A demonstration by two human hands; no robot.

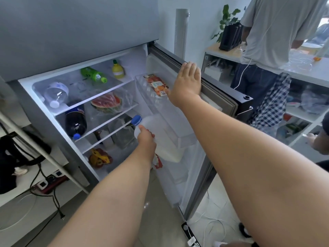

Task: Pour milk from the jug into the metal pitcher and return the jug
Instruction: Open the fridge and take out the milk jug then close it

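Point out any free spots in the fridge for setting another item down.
Free: middle shelf between the dark soda bottle and watermelon; top shelf right of the lemon squeezer. Upper door bin holds only an orange carton. Crowded: lower door bin, where the left hand grips the milk jug; the shelf behind it holds containers.

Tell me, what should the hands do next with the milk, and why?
Probably lift the jug up and out of the door shelf. The left hand already grips it just below its blue cap, yet its base sits down in the shelf. The right hand rests flat on the door, holding it open. No pitcher is in view, so pouring would come later.
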